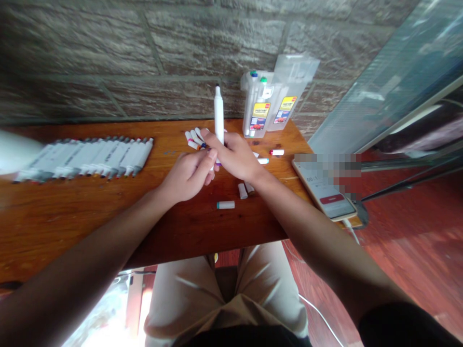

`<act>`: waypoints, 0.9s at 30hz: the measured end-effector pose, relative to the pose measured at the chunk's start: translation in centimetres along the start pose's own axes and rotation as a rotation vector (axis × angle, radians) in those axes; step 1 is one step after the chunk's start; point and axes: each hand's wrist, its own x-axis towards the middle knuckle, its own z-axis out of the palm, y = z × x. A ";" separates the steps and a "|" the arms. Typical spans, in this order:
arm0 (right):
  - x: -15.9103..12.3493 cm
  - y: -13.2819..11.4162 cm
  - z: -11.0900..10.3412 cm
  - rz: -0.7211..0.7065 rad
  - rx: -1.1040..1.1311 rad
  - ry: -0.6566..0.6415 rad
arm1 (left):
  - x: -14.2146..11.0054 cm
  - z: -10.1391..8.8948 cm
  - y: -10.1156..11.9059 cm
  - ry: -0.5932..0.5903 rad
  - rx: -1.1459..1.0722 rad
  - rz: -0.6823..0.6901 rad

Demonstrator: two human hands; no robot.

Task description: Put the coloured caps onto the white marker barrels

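Upright in my right hand (237, 155) is a white marker (219, 113), its bare dark tip pointing up and its lower part hidden by my fingers. My left hand (191, 174) touches the right one and is closed in a pinch on a small white piece with a bit of purple, which looks like a marker cap (212, 167). Just behind the hands lie several loose white caps (193, 137) with coloured ends. Nearer me are a teal-ended cap (226, 205) and a white cap (242, 191) beside another one.
A long row of white markers (87, 158) lies on the wooden table (173, 212) at left. Against the brick wall stands an open clear marker case (257, 108) holding a few markers. A red-ended cap (277, 152) lies right of the hands. A phone (325, 190) with a cable rests at the right edge.
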 end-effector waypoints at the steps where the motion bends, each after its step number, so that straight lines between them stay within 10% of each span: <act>1: 0.0 0.0 0.0 0.000 -0.001 -0.003 | 0.0 0.0 -0.1 0.001 -0.001 -0.001; 27: 0.0 0.1 0.0 -0.027 -0.014 -0.008 | 0.1 0.0 -0.1 -0.002 0.059 0.047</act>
